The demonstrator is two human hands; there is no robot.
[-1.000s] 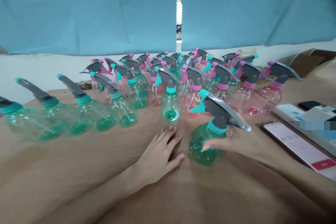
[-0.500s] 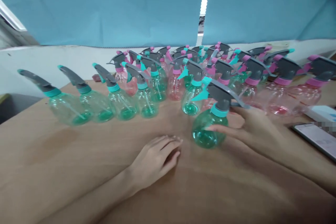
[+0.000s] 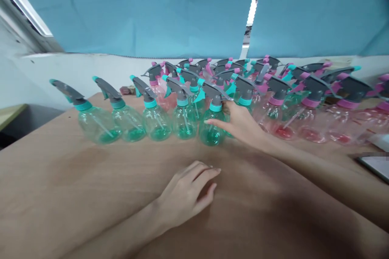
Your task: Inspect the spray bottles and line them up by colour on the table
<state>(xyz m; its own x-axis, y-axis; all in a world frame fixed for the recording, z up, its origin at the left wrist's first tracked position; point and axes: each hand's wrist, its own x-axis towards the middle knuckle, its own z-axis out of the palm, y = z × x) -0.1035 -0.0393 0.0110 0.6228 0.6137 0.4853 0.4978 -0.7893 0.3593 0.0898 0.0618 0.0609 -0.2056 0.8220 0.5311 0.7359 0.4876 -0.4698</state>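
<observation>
My right hand (image 3: 240, 123) is wrapped round a green spray bottle (image 3: 212, 129) with a grey and teal trigger head. The bottle stands upright at the right end of a front row of green bottles. Its nearest neighbour on the left is another green spray bottle (image 3: 184, 119). Part of a further green bottle shows behind my right hand. My left hand (image 3: 191, 190) rests on the table in front of the row, fingers loosely curved and apart, with nothing in it.
Pink spray bottles (image 3: 310, 123) stand to the right and at the back, several deep. A phone (image 3: 375, 166) lies on the wooden table (image 3: 100, 198) at the right edge. Blue sheeting (image 3: 158, 12) covers the wall behind.
My right hand has carried the green spray bottle left and away from me, into line with the other green ones. My left hand stays on the table. The view has shifted slightly left.
</observation>
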